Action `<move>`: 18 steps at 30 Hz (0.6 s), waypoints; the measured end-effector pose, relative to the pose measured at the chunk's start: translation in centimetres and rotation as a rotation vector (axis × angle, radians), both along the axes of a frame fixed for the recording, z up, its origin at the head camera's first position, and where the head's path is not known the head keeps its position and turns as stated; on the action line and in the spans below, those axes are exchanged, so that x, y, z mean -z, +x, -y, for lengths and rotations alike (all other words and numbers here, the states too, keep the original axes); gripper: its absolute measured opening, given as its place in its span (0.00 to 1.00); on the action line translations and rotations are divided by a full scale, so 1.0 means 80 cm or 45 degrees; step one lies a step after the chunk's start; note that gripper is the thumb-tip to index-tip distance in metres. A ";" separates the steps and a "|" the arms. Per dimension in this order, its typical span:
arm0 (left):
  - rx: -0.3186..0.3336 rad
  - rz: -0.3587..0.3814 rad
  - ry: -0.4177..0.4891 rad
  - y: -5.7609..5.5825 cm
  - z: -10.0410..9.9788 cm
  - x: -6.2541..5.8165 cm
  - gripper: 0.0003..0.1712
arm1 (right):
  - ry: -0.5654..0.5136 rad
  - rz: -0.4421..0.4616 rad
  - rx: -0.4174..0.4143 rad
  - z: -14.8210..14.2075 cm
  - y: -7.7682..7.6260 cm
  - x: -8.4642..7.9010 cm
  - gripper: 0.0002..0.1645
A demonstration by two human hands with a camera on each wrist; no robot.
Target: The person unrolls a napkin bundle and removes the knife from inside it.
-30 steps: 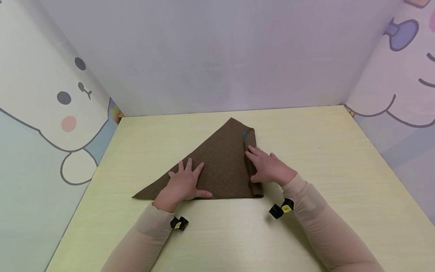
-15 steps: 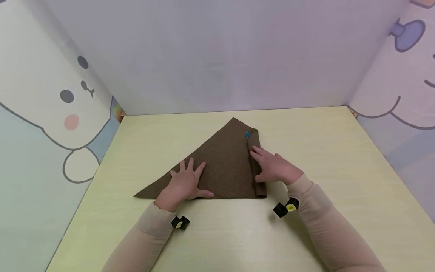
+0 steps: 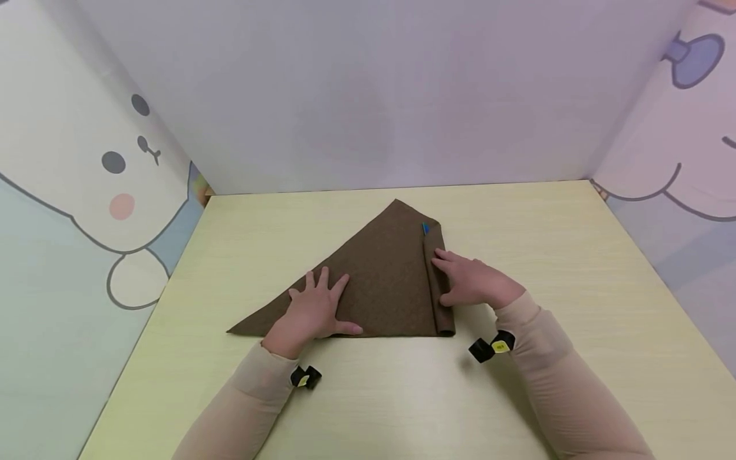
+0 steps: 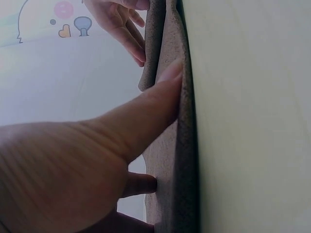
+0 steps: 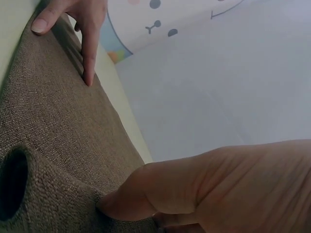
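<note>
A brown cloth (image 3: pixel 376 275), folded into a triangle, lies flat on the table with its point to the left. Its right edge is turned over into a loose roll (image 3: pixel 444 319), whose hollow end shows in the right wrist view. Beside the roll's top, a small blue piece (image 3: pixel 425 228) peeks out. My left hand (image 3: pixel 313 313) rests on the cloth's left part, fingers spread, thumb along the near edge. My right hand (image 3: pixel 474 281) touches the roll with fairly straight fingers and its thumb (image 5: pixel 121 201), without curling round it.
The pale wooden table (image 3: pixel 552 255) reaches beyond the cloth on all sides. A plain light wall (image 3: pixel 368 96) stands behind it, with cartoon-printed walls left and right. A small black device (image 3: pixel 305 377) sits on each wrist.
My right hand has slid slightly to the right, and the rolled edge has shifted a little that way too. The left hand stays in place on the cloth. The head view shifts slightly.
</note>
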State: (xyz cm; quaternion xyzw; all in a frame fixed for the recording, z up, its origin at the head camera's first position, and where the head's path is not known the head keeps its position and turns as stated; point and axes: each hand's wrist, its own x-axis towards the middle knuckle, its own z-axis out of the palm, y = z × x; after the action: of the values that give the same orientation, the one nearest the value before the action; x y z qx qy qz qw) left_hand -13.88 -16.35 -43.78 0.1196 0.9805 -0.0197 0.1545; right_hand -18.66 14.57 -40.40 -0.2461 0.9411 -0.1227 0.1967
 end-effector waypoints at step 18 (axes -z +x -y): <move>0.000 -0.003 0.005 0.002 0.000 -0.003 0.66 | -0.022 0.017 0.019 0.001 0.000 0.003 0.48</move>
State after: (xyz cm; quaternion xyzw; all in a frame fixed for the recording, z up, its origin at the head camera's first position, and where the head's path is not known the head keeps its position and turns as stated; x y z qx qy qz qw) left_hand -13.74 -16.34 -43.53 0.1201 0.9807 -0.0179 0.1532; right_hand -18.64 14.47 -40.60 -0.2399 0.9405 -0.1339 0.2001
